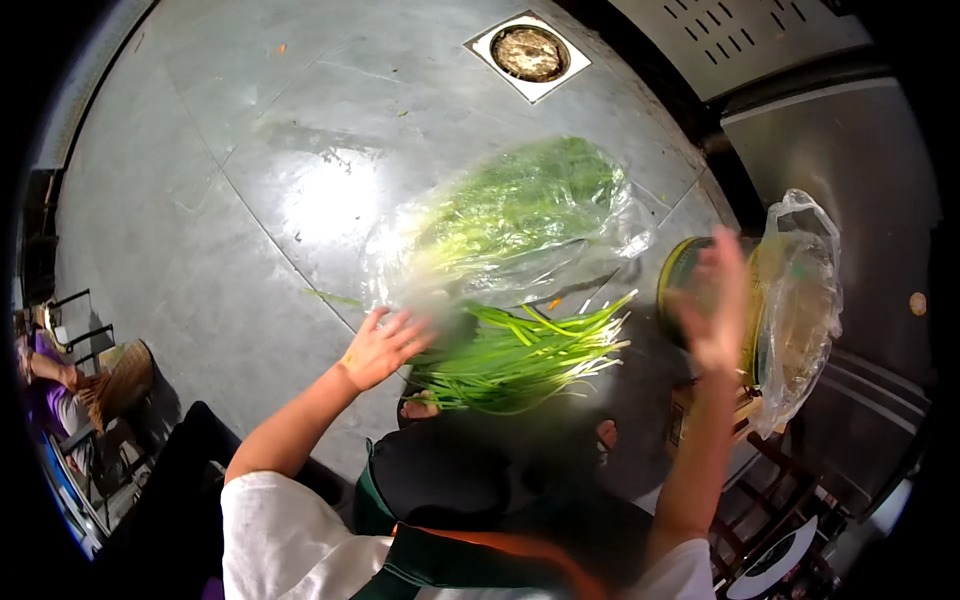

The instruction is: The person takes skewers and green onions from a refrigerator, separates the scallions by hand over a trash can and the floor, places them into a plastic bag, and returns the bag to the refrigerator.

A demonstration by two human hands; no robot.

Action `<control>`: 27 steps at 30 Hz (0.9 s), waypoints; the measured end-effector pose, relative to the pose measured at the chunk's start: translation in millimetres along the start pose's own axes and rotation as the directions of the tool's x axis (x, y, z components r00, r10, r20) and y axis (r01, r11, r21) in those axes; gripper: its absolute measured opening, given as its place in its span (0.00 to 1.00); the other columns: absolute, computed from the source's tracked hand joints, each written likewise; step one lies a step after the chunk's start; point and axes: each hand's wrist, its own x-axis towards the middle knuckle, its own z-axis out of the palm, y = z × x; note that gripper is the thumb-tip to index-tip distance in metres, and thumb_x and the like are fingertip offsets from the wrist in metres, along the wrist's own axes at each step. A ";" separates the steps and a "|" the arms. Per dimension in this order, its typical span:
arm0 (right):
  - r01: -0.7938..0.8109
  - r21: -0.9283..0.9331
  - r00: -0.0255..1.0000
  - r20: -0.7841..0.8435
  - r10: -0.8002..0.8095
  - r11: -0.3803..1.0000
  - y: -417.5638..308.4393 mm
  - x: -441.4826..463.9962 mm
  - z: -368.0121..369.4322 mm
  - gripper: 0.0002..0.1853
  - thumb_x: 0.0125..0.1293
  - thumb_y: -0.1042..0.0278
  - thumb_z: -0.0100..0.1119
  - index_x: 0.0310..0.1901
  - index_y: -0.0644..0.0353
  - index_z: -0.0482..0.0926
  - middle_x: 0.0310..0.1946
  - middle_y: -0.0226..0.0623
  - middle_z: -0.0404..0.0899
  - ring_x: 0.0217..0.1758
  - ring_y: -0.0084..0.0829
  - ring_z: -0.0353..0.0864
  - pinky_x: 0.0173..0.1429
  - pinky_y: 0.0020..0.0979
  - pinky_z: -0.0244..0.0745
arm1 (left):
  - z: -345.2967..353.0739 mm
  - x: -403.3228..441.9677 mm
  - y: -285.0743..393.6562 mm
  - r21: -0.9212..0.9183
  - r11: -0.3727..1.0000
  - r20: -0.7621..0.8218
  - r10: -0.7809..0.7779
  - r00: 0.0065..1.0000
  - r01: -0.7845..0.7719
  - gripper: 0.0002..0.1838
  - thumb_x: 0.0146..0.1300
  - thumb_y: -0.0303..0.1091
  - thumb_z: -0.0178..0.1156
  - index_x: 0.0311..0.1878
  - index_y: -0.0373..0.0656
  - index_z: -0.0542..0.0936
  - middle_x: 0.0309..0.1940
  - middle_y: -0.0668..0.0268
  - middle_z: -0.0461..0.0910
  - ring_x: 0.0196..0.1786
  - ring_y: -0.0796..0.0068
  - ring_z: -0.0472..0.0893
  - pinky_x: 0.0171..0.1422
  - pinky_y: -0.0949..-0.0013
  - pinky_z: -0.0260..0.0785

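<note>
While the person's two hands are far apart, a bunch of chive-like stalks (525, 355) lies on the grey tile floor (200, 260), just in front of the person's knees. Its white ends point right. The left hand (385, 347) is by the leafy end, but a blurry patch covers its fingertips, so I cannot tell if it grips anything. The right hand (712, 305) is up with its fingers spread, blurry, and hides part of a big green and yellow tin (681, 268). A clear plastic bag (798, 330) hangs by the tin, near a steel door (860, 200). Just past the stalks, a see-through bag of leafy greens (520, 215) takes up the floor. Farther off is a round drain (530, 53). At far left, another person in purple (45, 385) is near a brown woven basket (125, 385).
</note>
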 end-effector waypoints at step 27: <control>0.747 0.192 0.651 -0.021 -0.758 0.636 -229.6 63.8 -92.2 0.10 0.54 0.69 0.46 0.32 0.65 0.76 0.19 0.29 0.71 0.24 0.18 0.67 0.31 0.20 0.61 | -330.6 83.3 -109.9 -0.995 0.091 -0.056 -0.131 0.990 -0.044 0.19 0.63 0.46 0.43 0.46 0.44 0.75 0.51 0.59 0.70 0.57 0.67 0.68 0.63 0.54 0.54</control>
